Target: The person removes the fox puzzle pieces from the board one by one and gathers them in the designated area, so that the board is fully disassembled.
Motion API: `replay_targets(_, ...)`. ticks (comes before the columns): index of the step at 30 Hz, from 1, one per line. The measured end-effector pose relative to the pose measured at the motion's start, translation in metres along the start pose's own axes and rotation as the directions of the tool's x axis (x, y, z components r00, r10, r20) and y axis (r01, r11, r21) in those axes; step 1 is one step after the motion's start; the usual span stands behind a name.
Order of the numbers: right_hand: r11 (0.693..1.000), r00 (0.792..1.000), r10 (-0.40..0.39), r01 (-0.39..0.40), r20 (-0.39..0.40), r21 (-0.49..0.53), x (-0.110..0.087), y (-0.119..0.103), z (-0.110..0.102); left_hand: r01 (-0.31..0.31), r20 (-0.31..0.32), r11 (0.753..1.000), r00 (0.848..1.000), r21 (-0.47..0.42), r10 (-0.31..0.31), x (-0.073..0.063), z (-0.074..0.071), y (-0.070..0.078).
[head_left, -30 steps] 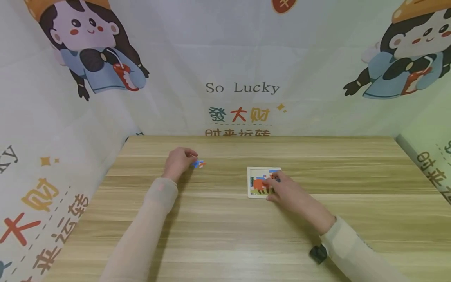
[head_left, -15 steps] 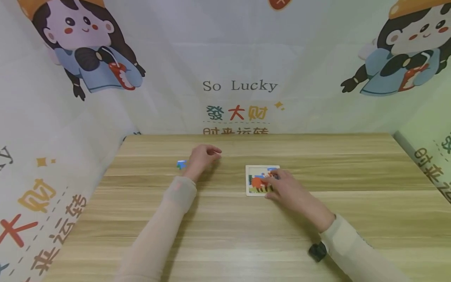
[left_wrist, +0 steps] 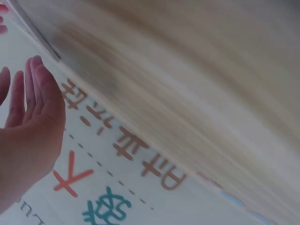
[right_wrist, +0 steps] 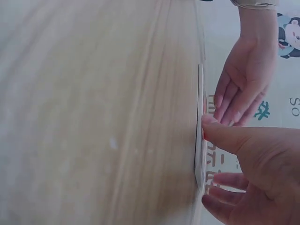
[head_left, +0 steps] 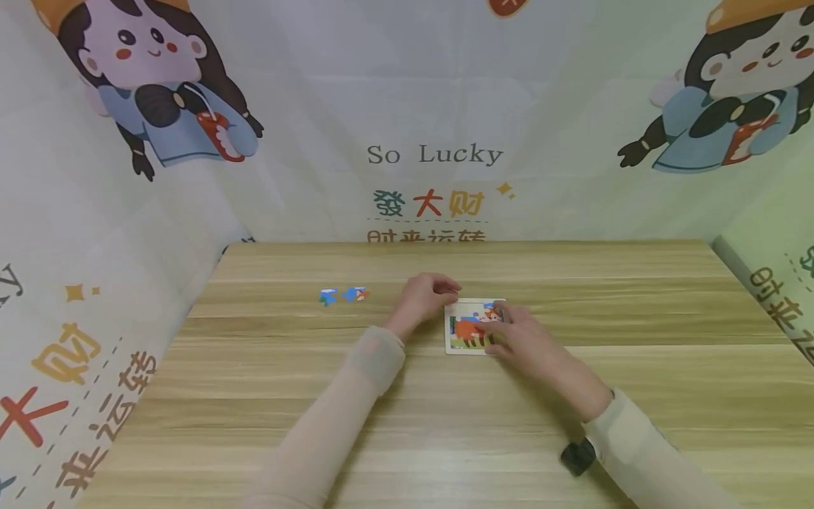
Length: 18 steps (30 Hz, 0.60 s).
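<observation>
The framed jigsaw puzzle [head_left: 467, 332] lies flat on the wood-grain table [head_left: 470, 424], between twelve and one o'clock from me. Its picture is an orange, fox-like animal with dark legs, and a pale patch shows at its eleven o'clock.

My right hand [head_left: 537, 353] comes in over the puzzle from four o'clock. Its fingers are spread rather than clenched: in the right wrist view the thumb [right_wrist: 225, 133] touches the board while the other fingers reach past it toward the near-by edge.

My left hand [head_left: 421, 300] is at the puzzle's ten o'clock, gently bent, with the fingertips by the frame's far corner. I can't tell whether thumb and finger pinch anything there.

At nine o'clock from my left hand, well apart from the puzzle, lie a blue-and-green jigsaw piece [head_left: 327, 296] and, just beside it at its three o'clock, a blue-and-orange jigsaw patch [head_left: 355, 294]; whether that is one piece or two, I can't tell.

A black device [head_left: 577, 458] sits at my right cuff. At twelve o'clock, a printed cloth [head_left: 572, 106] reading "So Lucky" rises behind the table.
</observation>
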State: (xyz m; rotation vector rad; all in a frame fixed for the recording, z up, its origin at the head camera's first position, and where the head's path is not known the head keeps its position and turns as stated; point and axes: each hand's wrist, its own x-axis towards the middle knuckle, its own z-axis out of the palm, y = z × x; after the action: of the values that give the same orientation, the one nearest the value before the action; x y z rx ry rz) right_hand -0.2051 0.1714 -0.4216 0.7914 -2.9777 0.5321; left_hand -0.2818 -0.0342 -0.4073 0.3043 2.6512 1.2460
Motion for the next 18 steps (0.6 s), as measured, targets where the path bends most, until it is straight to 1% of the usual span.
replay_targets(3,0.999,1.0,0.026,-0.026,-0.002,0.023,-0.002,0.002,0.001,-0.029,0.06,1.0,0.998,-0.001,0.029,0.002,0.01,0.008)
replay_targets(7,0.999,1.0,0.026,-0.026,-0.009,0.036,-0.002,0.004,0.001,-0.051,0.137,0.999,0.989,0.006,0.05,0.005,0.02,0.016)
replay_targets(11,0.999,1.0,0.028,-0.028,-0.007,0.041,-0.001,0.005,0.0,-0.066,0.181,0.998,0.982,0.023,0.061,0.007,0.026,0.019)
replay_targets(14,0.998,0.999,0.037,-0.037,0.004,0.044,0.0,0.005,-0.001,-0.085,0.189,0.993,0.98,0.086,0.067,0.007,0.028,0.018)
replay_targets(18,0.998,0.999,0.045,-0.046,0.014,0.049,-0.001,0.004,-0.001,-0.133,0.218,0.974,0.972,0.183,0.092,0.007,0.03,0.019)
